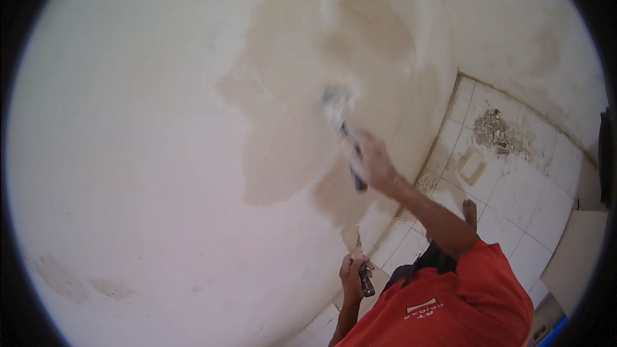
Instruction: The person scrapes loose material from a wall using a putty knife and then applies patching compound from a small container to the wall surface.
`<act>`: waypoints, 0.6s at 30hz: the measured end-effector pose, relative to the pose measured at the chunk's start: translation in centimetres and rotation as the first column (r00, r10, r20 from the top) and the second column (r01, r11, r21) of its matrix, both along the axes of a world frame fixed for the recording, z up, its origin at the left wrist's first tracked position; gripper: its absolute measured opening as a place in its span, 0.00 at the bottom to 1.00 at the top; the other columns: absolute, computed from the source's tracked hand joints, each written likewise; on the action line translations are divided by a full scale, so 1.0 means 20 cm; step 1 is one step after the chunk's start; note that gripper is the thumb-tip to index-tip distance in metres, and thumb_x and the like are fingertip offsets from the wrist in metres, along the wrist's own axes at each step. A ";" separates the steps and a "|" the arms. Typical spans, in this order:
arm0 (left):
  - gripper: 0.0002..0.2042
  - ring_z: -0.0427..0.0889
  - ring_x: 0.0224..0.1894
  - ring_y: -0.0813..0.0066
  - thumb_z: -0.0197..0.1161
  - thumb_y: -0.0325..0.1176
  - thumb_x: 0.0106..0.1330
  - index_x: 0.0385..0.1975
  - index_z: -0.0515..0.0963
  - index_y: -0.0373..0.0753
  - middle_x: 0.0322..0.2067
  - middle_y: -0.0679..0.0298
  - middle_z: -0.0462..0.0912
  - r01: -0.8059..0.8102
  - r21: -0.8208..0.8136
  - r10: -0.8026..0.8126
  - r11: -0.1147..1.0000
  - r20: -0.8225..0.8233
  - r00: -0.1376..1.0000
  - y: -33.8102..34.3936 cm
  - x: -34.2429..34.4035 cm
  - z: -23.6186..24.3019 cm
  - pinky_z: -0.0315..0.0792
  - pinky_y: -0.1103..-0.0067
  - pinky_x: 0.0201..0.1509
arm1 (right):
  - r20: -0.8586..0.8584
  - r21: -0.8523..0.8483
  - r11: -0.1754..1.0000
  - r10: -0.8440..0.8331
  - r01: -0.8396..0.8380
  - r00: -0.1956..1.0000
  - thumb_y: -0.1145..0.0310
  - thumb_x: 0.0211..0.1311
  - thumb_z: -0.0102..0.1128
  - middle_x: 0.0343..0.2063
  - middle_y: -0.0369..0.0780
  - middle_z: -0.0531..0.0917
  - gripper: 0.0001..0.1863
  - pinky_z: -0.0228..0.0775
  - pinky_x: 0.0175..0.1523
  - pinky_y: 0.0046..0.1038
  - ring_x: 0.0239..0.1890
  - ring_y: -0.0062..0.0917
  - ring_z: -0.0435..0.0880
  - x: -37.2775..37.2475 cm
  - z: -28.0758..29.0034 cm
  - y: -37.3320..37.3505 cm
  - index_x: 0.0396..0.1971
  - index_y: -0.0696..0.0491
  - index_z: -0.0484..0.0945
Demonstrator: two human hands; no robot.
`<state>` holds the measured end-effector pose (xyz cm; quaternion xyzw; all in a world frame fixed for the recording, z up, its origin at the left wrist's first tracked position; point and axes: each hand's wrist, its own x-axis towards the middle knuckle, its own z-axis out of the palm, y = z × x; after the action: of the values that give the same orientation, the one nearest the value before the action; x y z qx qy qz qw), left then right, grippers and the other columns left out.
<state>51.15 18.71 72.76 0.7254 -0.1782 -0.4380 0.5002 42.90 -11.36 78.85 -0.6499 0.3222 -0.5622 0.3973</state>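
My right hand (374, 162) is closed round the dark handle of a putty knife (337, 110), blurred by motion. Its whitish blade is at the wall (160, 154), over the darker, damp-looking patches of filler (289, 148). Lower down, close to my body, my left hand (353, 268) grips a second putty knife, a scraper (351, 239) with a speckled black handle. That scraper's blade points up and carries pale paste. Whether the right blade presses on the wall cannot be made out.
White floor tiles (533, 199) lie to the right of the wall. On them are a heap of crumbled debris (491, 127) and a cream rectangular tray or lid (473, 166). A bare foot (470, 211) stands nearby. A pale board (575, 250) is at the right edge.
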 end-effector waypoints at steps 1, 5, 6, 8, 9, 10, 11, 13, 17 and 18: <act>0.10 0.80 0.27 0.76 0.55 0.35 0.69 0.39 0.71 0.34 0.31 0.60 0.79 -0.001 -0.016 0.000 1.000 -0.012 1.000 0.01 0.00 -0.01 0.73 0.82 0.25 | -0.001 0.000 1.000 0.002 -0.002 1.000 0.66 0.65 0.53 0.35 0.51 0.77 0.32 0.73 0.41 0.43 0.36 0.45 0.79 -0.04 0.05 -0.09 0.68 0.53 0.58; 0.10 0.79 0.25 0.75 0.55 0.35 0.68 0.38 0.72 0.34 0.28 0.60 0.79 -0.009 -0.011 0.009 1.000 0.001 1.000 0.01 -0.03 -0.04 0.73 0.82 0.25 | 0.145 0.179 0.984 -0.015 -0.011 0.989 0.66 0.66 0.53 0.34 0.51 0.78 0.31 0.71 0.41 0.43 0.34 0.45 0.79 0.00 0.34 -0.23 0.67 0.54 0.59; 0.10 0.79 0.25 0.75 0.55 0.35 0.68 0.38 0.72 0.34 0.28 0.60 0.79 -0.010 -0.026 0.010 1.000 -0.013 1.000 0.01 -0.03 -0.06 0.73 0.82 0.25 | 0.156 -0.040 0.991 -0.124 0.131 0.980 0.66 0.66 0.52 0.35 0.51 0.78 0.30 0.70 0.41 0.43 0.35 0.45 0.79 0.07 0.29 -0.20 0.67 0.55 0.59; 0.09 0.78 0.23 0.76 0.54 0.34 0.66 0.35 0.73 0.35 0.25 0.60 0.79 -0.003 -0.009 0.003 1.000 -0.023 1.000 0.04 0.00 -0.07 0.73 0.82 0.25 | 0.019 0.005 0.999 0.050 -0.050 0.999 0.70 0.64 0.53 0.37 0.51 0.78 0.30 0.70 0.45 0.38 0.37 0.43 0.79 0.15 0.21 0.03 0.66 0.58 0.59; 0.09 0.78 0.23 0.76 0.54 0.34 0.66 0.35 0.73 0.35 0.25 0.60 0.79 -0.017 -0.021 0.016 1.000 -0.043 0.999 0.04 0.00 -0.06 0.73 0.82 0.25 | -0.002 -0.006 0.998 0.064 -0.064 0.998 0.70 0.64 0.53 0.37 0.51 0.78 0.30 0.70 0.45 0.38 0.37 0.43 0.79 0.12 0.19 0.13 0.66 0.58 0.59; 0.08 0.78 0.22 0.76 0.54 0.34 0.66 0.34 0.73 0.35 0.23 0.61 0.79 -0.036 -0.022 0.035 0.999 -0.011 0.999 0.03 0.01 -0.02 0.72 0.82 0.24 | -0.140 0.025 0.982 0.187 -0.185 0.972 0.69 0.64 0.53 0.38 0.49 0.79 0.30 0.71 0.45 0.38 0.37 0.42 0.79 0.05 0.15 0.24 0.66 0.56 0.60; 0.08 0.77 0.21 0.77 0.54 0.35 0.65 0.32 0.74 0.36 0.22 0.61 0.78 -0.058 -0.022 0.058 0.998 0.019 0.998 0.03 0.01 0.01 0.72 0.82 0.24 | -0.273 0.074 0.951 0.309 -0.300 0.911 0.69 0.64 0.53 0.40 0.48 0.80 0.30 0.72 0.45 0.38 0.37 0.40 0.80 -0.04 0.10 0.30 0.67 0.54 0.61; 0.09 0.76 0.20 0.79 0.53 0.36 0.66 0.31 0.74 0.36 0.21 0.63 0.78 -0.015 -0.030 0.017 0.999 0.054 0.998 -0.02 -0.01 0.08 0.71 0.82 0.23 | -0.232 -0.157 0.938 0.270 -0.310 0.935 0.68 0.65 0.52 0.41 0.43 0.80 0.29 0.73 0.47 0.34 0.38 0.37 0.80 -0.27 -0.25 0.25 0.67 0.51 0.62; 0.15 0.74 0.21 0.81 0.51 0.41 0.72 0.35 0.74 0.34 0.24 0.64 0.78 0.137 -0.102 -0.128 0.985 0.091 0.988 -0.21 0.03 0.20 0.70 0.82 0.25 | -0.157 0.481 0.803 0.472 -0.350 0.867 0.75 0.61 0.54 0.36 0.39 0.78 0.28 0.75 0.39 0.27 0.35 0.30 0.80 -0.72 -0.06 0.30 0.64 0.48 0.69; 0.15 0.73 0.21 0.83 0.51 0.42 0.73 0.38 0.74 0.34 0.24 0.64 0.78 0.210 -0.110 -0.199 0.971 0.106 0.974 -0.24 0.02 0.29 0.69 0.84 0.24 | -0.161 0.497 0.790 0.491 -0.360 0.856 0.75 0.61 0.54 0.36 0.39 0.78 0.28 0.75 0.39 0.27 0.35 0.30 0.80 -0.77 0.02 0.37 0.64 0.48 0.69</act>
<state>51.61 13.83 78.60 0.6915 -0.3015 -0.4411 0.4862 27.50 -3.93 79.23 -0.6693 0.3398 -0.2685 0.6037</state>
